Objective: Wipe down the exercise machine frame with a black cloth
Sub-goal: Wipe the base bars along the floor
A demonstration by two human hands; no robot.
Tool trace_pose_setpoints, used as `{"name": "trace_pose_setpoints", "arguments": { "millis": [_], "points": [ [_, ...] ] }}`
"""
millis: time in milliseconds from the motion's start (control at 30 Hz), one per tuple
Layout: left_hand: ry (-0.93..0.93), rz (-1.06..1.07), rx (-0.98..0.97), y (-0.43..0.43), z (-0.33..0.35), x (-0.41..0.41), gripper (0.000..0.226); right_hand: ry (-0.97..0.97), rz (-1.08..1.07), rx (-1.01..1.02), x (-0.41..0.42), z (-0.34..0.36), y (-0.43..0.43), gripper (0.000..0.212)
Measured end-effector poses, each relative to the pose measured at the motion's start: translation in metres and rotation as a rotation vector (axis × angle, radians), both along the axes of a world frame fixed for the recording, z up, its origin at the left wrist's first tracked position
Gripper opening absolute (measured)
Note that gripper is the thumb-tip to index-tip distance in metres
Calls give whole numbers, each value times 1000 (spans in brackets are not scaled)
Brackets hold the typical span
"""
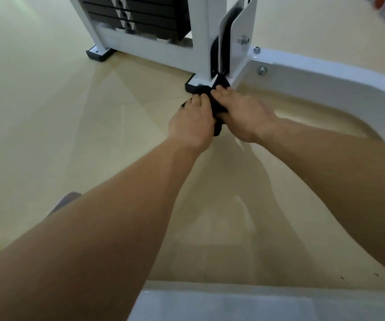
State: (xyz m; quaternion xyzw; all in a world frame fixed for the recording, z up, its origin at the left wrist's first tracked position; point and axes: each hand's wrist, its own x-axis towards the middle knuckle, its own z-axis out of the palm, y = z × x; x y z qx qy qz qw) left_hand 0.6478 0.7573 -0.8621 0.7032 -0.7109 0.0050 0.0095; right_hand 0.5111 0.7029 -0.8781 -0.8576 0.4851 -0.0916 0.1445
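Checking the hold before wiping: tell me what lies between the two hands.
Head view: the black cloth lies bunched between the left hand and the right hand, both holding it.

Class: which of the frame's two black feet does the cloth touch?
The near foot, under the upright post; the black cloth lies against it. The far foot stands apart.

Cloth (219,84) showing black, frame (200,31) showing white, weight plates (159,22) showing black, floor (47,112) looking pale beige, foot cap (97,55) black.
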Motion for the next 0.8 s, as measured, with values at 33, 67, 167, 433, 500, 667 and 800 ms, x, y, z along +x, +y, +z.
{"name": "trace_pose_setpoints", "arguments": {
  "millis": [33, 67, 167, 433, 500, 667, 800],
  "points": [
    [-17, -2, -5, 12, -1, 3, 52, -9, 5, 2, 1, 0, 11, 57],
    [-33, -2, -2, 24, -1, 6, 55, -20, 12, 12, 3, 1, 23, 57],
    [-62, 10, 45, 59, 4, 14, 61, -44, 55, 53, 11, 5, 52, 56],
    [-299, 48, 117, 136, 20, 33, 59, -112, 167, 139, 32, 9, 110, 54],
    [-369, 52, 165, 151, 25, 35, 59, -136, 179, 152, 37, 9, 126, 53],
    [-597, -48, 215, 190, 37, 29, 56, -133, 233, 175, 46, 10, 162, 52],
    [-632, -115, 188, 211, 39, 36, 52, -143, 254, 206, 49, 20, 175, 46]
  ]
}}
